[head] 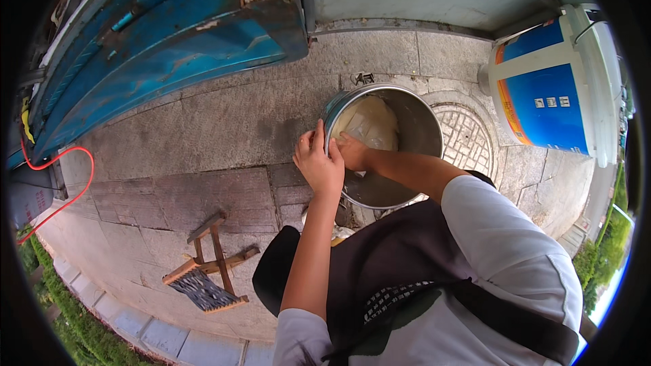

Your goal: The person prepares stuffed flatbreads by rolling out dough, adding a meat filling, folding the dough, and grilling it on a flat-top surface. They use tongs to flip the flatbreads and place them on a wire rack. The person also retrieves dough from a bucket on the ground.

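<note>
A deep, round metal pot stands on the paving in front of me. Inside it, against the left part, lies a large pale mass that looks like dough. My left hand grips the pot's left rim, with its fingers over the outside wall. My right hand reaches down into the pot and touches the pale mass near the left wall. The right fingertips are partly hidden against the mass.
A small folding stool lies tilted at lower left. A blue metal cart body fills the upper left. A white-and-blue bucket stands at right, near a round manhole cover. A red hose or cord hangs at far left.
</note>
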The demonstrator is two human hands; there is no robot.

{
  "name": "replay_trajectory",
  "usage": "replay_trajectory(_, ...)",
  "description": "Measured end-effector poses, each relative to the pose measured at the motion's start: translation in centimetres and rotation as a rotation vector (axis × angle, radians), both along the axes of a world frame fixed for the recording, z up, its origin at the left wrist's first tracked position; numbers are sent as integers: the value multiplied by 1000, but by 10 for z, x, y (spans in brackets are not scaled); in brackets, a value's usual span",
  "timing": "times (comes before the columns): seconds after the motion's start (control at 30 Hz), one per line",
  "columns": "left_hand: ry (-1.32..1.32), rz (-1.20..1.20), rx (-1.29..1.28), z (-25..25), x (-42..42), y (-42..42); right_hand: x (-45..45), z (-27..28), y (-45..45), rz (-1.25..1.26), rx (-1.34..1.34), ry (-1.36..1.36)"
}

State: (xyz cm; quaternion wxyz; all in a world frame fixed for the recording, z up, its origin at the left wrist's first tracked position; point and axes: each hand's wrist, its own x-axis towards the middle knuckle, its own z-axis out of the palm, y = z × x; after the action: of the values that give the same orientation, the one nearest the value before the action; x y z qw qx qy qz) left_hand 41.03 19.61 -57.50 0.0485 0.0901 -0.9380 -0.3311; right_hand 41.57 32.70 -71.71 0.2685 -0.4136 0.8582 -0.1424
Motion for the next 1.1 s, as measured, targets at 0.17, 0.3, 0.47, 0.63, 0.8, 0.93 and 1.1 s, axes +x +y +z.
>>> replay_trajectory(0.17,-7,-8,121,-6,-2,3,-11,2,15,293,-160,245)
replay_trajectory(0.3,9,18,234,-8,1,-1,-44,113,55,202,190,125)
replay_trajectory(0.47,60,28,241,-9,-2,1,-84,160,61,67,611,23)
replay_trajectory(0.63,107,-27,217,-9,-8,6,-76,37,12,-117,700,119)
replay_trajectory(0.8,129,2,243,-9,-2,1,-89,-15,9,-225,616,-45)
replay_trajectory(0.93,103,-4,212,2,-4,2,-105,-33,4,-147,603,-303)
replay_trajectory(1.1,41,-4,154,0,-1,5,-91,-38,9,-185,549,-255)
